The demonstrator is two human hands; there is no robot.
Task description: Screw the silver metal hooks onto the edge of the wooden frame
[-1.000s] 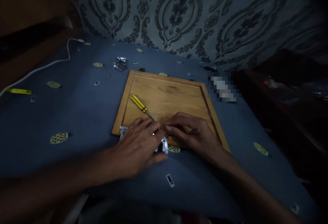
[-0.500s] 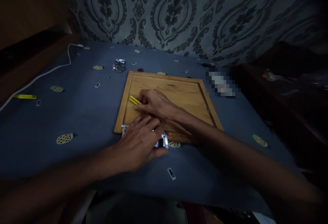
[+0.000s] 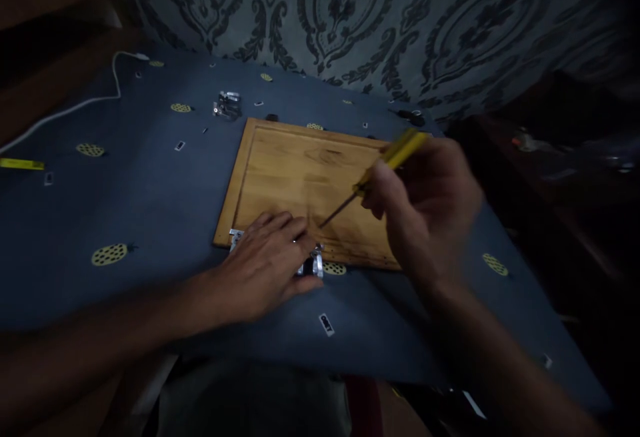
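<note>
A wooden panel lies flat on a blue cloth. My left hand rests palm down on a metal hinge at the panel's near edge, fingers spread over it. My right hand is raised above the panel's right side and grips a yellow-handled screwdriver. The screwdriver's shaft slants down to the left, its tip hanging just above the panel near my left fingertips.
The blue cloth with yellow dotted ovals covers the table. A second metal hinge lies behind the panel, a white cable and a yellow tool at far left. A patterned curtain hangs behind. Dark furniture stands at right.
My right hand went from the hinge to the screwdriver lying on the panel, picked it up and lifted it to the right. My left hand stayed on the hinge.
</note>
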